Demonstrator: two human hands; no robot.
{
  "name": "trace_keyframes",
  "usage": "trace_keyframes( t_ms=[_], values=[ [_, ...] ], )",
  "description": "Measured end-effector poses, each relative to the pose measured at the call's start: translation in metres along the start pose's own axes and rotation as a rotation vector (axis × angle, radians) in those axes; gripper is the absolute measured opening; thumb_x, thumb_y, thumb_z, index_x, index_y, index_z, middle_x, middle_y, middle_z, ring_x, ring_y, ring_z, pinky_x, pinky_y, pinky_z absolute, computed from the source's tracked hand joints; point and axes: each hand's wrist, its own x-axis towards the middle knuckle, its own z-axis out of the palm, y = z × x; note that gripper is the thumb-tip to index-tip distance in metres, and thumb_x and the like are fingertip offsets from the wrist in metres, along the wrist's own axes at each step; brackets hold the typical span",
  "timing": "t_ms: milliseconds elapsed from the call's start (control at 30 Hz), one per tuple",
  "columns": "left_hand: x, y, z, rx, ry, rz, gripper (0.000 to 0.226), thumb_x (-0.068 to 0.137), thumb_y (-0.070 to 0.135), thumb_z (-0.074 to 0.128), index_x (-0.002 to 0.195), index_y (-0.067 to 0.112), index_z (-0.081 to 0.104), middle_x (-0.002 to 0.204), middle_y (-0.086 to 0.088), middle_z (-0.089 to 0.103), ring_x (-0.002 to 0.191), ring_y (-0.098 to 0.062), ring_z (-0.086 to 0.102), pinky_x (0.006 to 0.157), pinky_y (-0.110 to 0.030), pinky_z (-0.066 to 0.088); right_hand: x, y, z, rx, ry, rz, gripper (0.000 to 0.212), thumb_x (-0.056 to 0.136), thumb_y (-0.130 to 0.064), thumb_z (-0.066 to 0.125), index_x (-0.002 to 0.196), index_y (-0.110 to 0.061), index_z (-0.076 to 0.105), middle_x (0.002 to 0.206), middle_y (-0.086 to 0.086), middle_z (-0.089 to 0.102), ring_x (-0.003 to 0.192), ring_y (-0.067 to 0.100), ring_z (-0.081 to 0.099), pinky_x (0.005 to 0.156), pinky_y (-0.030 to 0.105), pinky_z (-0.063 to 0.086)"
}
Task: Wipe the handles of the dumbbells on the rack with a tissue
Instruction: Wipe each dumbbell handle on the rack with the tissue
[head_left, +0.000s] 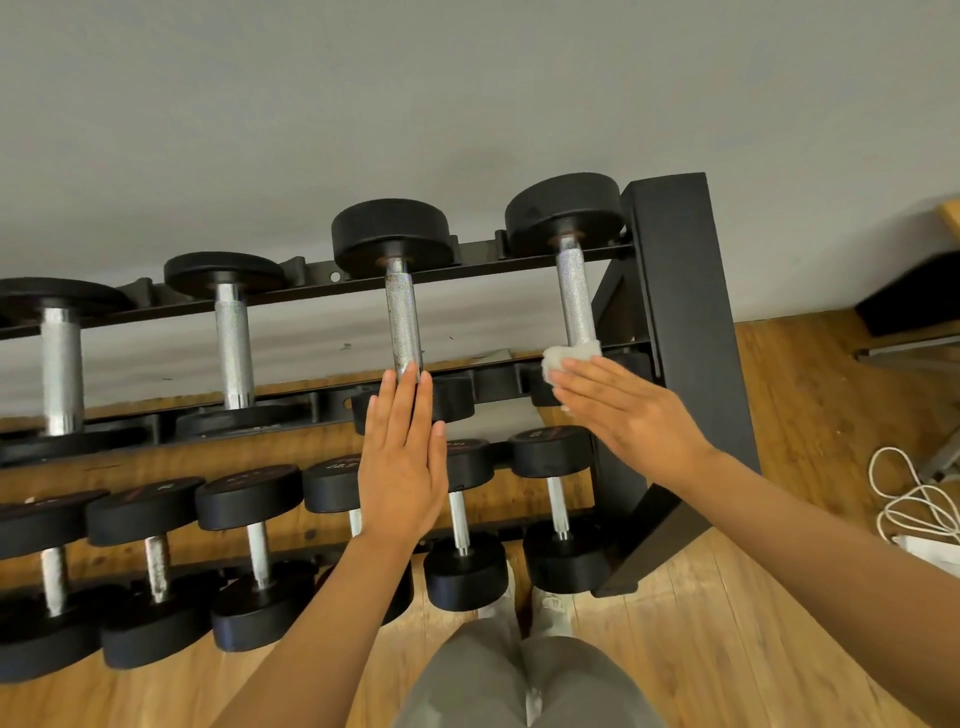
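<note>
The crumpled white tissue (569, 358) is pressed by the flat, open right hand (628, 415) against the near end of the rightmost knurled steel handle (575, 296), while the open left hand (402, 457) holds nothing, so the tissue should be wrapped fully around and drawn along its length.

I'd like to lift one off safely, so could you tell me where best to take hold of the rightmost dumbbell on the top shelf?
Probably the knurled handle of the rightmost dumbbell, from above: it spans the rack rails, bare between the heads. The right hand presses the tissue at its near end.
</note>
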Motion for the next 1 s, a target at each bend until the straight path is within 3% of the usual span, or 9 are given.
trace_keyframes(
  t_ms=[133, 200, 333, 433, 533, 633, 733, 900, 1000],
  values=[
    [0.000, -0.001, 0.002, 0.006, 0.004, 0.008, 0.052, 0.109, 0.032, 0.022, 0.155, 0.007, 0.026, 0.162, -0.013, 0.028, 0.152, -0.027, 0.018, 0.126, -0.040, 0.009, -0.030, 0.002, -0.015, 0.114, 0.182, 0.260, 0.033, 0.095, -0.018, 0.054, 0.127, -0.010, 0.056, 0.136, 0.008, 0.053, 0.127, 0.017, 0.051, 0.096, 0.037, 0.053],
    [0.000, -0.001, 0.002, -0.009, 0.011, 0.005, 0.052, 0.109, 0.032, 0.022, 0.155, 0.007, 0.025, 0.161, -0.013, 0.029, 0.152, -0.027, 0.019, 0.126, -0.041, 0.010, -0.023, -0.003, -0.007, 0.110, 0.217, 0.244, 0.031, 0.097, -0.017, 0.053, 0.126, -0.009, 0.058, 0.135, 0.009, 0.055, 0.129, 0.019, 0.051, 0.099, 0.039, 0.051],
    [0.000, -0.002, 0.004, -0.011, 0.026, 0.010, 0.052, 0.109, 0.032, 0.023, 0.155, 0.007, 0.026, 0.161, -0.014, 0.030, 0.152, -0.028, 0.019, 0.125, -0.042, 0.011, 0.012, -0.008, 0.012, 0.013, 0.115, -0.002, 0.031, 0.088, -0.009, 0.066, 0.119, -0.006, 0.067, 0.130, 0.011, 0.062, 0.125, 0.024, 0.055, 0.117, 0.038, 0.027],
    [0.000, -0.003, 0.005, -0.003, 0.033, 0.017, 0.052, 0.109, 0.032, 0.023, 0.155, 0.007, 0.025, 0.161, -0.014, 0.029, 0.152, -0.028, 0.019, 0.125, -0.042, 0.011, 0.006, -0.001, 0.010, -0.071, 0.020, -0.043, 0.054, 0.073, 0.002, 0.079, 0.125, -0.005, 0.064, 0.136, 0.012, 0.057, 0.129, 0.024, 0.051, 0.117, 0.038, 0.023],
    [-0.001, -0.003, 0.005, -0.005, 0.024, 0.024, 0.052, 0.109, 0.031, 0.024, 0.155, 0.008, 0.024, 0.162, -0.013, 0.028, 0.152, -0.027, 0.018, 0.125, -0.042, 0.012, -0.027, 0.008, -0.001, 0.002, 0.068, 0.108, 0.062, 0.076, 0.008, 0.070, 0.134, -0.005, 0.053, 0.141, 0.014, 0.050, 0.137, 0.019, 0.040, 0.119, 0.032, 0.025],
    [-0.001, -0.006, 0.005, 0.004, 0.018, 0.034, 0.053, 0.107, 0.030, 0.028, 0.155, 0.009, 0.024, 0.162, -0.013, 0.028, 0.153, -0.026, 0.017, 0.125, -0.042, 0.012, -0.038, 0.004, -0.004, 0.131, 0.095, 0.295, 0.048, 0.092, -0.007, 0.051, 0.139, -0.008, 0.042, 0.142, 0.013, 0.049, 0.145, 0.007, 0.024, 0.118, 0.019, 0.019],
    [-0.001, -0.002, 0.004, 0.003, 0.013, 0.007, 0.052, 0.108, 0.030, 0.027, 0.155, 0.008, 0.028, 0.162, -0.012, 0.028, 0.153, -0.026, 0.018, 0.125, -0.042, 0.012, -0.026, -0.001, -0.008, 0.323, 0.152, 0.431, 0.040, 0.097, -0.021, 0.048, 0.134, -0.008, 0.053, 0.142, 0.007, 0.049, 0.139, 0.009, 0.037, 0.114, 0.020, 0.030],
    [0.002, 0.017, 0.007, 0.049, 0.049, -0.130, 0.054, 0.108, 0.031, 0.023, 0.155, 0.006, 0.029, 0.162, -0.012, 0.027, 0.152, -0.029, 0.016, 0.126, -0.043, 0.009, 0.002, 0.012, -0.021, 0.510, 0.161, 0.429, 0.036, 0.091, -0.014, 0.061, 0.126, -0.005, 0.060, 0.129, 0.004, 0.059, 0.127, 0.007, 0.050, 0.110, 0.023, 0.037],
    [0.006, 0.032, 0.011, 0.085, 0.082, -0.242, 0.056, 0.107, 0.033, 0.022, 0.157, 0.007, 0.025, 0.164, -0.012, 0.021, 0.153, -0.031, 0.012, 0.125, -0.045, 0.007, 0.022, 0.035, -0.027, 0.610, 0.119, 0.455, 0.034, 0.088, -0.009, 0.067, 0.122, -0.004, 0.064, 0.120, 0.002, 0.064, 0.116, 0.000, 0.054, 0.103, 0.016, 0.042]
  ],
)
